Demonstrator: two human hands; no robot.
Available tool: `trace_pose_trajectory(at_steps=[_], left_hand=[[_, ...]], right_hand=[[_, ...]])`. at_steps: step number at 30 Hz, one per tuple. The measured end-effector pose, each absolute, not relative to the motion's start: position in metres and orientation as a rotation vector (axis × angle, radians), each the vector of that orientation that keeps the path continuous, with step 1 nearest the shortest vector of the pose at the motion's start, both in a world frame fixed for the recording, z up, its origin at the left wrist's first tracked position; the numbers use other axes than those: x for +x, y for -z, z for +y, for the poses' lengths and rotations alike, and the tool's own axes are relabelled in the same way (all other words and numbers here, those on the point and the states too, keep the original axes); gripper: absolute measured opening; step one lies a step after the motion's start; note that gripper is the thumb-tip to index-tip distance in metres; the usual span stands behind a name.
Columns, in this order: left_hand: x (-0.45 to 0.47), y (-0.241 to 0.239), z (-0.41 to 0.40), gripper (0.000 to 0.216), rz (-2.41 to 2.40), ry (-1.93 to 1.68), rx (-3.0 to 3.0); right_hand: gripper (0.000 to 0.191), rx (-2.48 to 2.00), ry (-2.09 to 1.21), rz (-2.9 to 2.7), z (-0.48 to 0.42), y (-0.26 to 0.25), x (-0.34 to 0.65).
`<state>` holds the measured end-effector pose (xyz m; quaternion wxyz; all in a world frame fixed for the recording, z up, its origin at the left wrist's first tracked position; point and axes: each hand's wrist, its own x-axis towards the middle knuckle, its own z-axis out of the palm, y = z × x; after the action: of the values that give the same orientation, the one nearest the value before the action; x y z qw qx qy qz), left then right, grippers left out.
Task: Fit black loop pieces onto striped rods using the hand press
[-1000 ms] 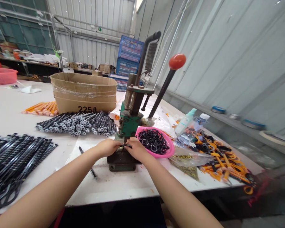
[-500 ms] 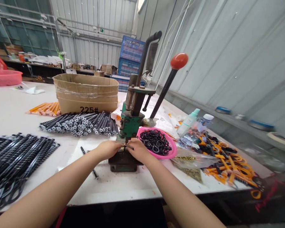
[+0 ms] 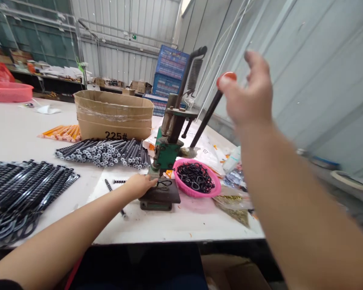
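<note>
A green hand press stands on the white table, with a dark lever topped by a red knob. My left hand rests at the press's base plate, fingers pinched on a small black wire piece lying there. My right hand is raised in the air just in front of the red knob, fingers apart and holding nothing; it is a little blurred. A pink basket of black hooks sits right of the press.
Black spiral handles lie in rows behind my left arm and in a heap at the left. A cardboard box marked 225#, orange pieces, blue crates and bagged parts surround the press.
My right hand left the press base and rose up to the red knob. The left hand stays at the base on the wire piece. The view shifted slightly right.
</note>
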<state>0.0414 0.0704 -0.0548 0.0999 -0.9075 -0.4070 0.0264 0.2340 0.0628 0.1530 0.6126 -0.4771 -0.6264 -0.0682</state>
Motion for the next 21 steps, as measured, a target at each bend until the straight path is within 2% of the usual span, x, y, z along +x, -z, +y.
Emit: trace_pose_trajectory(at_steps=[2,4,7,10,15,21], left_hand=[[0.042,0.053,0.071,0.041,-1.198,-0.084,-2.681],[0.043,0.051,0.071,0.04,-1.193,-0.075,-2.683],[0.042,0.049,0.07,0.039,-1.187,-0.052,-2.692],[0.042,0.047,0.07,0.038,-1.174,-0.029,-2.71],[0.039,0.05,0.077,0.036,-1.147,0.019,-2.755],[0.036,0.059,0.083,0.035,-1.143,0.089,-2.816]], right_hand=[[0.055,-1.15,-0.19,-1.451,0.072,-0.19,0.248],[0.041,-1.177,-0.32,-1.511,0.064,-0.203,0.26],[0.021,-1.228,-0.398,-1.895,0.022,-0.187,0.271],[0.015,-1.25,-0.512,-2.541,-0.024,-0.154,0.268],[0.02,-0.968,-0.204,-3.197,-0.05,-0.096,0.241],[0.006,-0.686,0.073,-3.492,-0.033,-0.008,0.223]])
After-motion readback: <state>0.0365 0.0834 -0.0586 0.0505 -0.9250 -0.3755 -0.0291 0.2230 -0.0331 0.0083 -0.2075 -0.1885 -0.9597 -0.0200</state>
